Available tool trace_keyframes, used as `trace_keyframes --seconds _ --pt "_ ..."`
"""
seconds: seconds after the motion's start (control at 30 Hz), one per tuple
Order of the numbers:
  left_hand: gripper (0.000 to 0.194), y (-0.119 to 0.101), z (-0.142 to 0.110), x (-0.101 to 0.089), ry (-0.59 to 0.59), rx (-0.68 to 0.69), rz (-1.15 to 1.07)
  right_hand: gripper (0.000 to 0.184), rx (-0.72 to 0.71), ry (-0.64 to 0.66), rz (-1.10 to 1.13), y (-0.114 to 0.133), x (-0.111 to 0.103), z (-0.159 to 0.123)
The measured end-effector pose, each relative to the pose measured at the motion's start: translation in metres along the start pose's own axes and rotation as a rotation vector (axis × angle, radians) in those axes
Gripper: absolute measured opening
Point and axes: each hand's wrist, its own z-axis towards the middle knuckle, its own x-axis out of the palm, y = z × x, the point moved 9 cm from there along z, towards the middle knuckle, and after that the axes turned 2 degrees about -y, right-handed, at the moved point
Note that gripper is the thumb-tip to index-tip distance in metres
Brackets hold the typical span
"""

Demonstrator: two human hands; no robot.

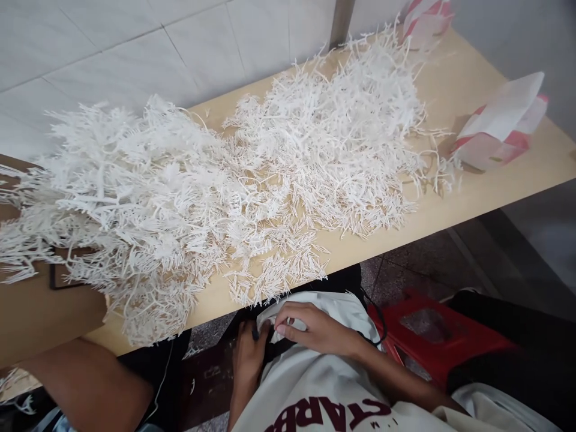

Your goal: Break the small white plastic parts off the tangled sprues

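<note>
Both my hands are below the table's front edge, at my lap. My right hand (315, 329) lies on the folded hem of my white shirt (315, 384), its fingers curled and pinching the cloth. My left hand (248, 359) comes up from underneath and grips the same hem, beside a black strap (281, 349); a small dark thing shows at its fingertips. A large heap of white plastic sprigs (216, 180) covers the wooden table (472, 198) in front of me. Neither hand touches it.
A brown cardboard box (40, 318) at the left holds more sprigs. Two red-and-white paper bags (499, 126) (425, 21) lie at the table's right end. A red stool (432, 342) stands at my right. A bare limb (90, 384) shows at lower left.
</note>
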Motion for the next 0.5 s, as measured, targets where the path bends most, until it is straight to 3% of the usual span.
trace_keyframes --seconds 0.17,0.33,0.5 --pt "0.034 0.013 0.004 0.001 0.021 -0.003 -0.073 0.028 0.014 -0.043 0.024 -0.006 -0.014 -0.001" --pt "0.023 0.005 -0.003 -0.006 -0.029 0.134 -0.103 0.027 0.018 -0.112 0.054 -0.005 -0.03 -0.002" --pt "0.025 0.017 0.0 -0.008 -0.056 0.074 -0.119 0.027 0.029 -0.158 0.071 -0.005 -0.04 -0.003"
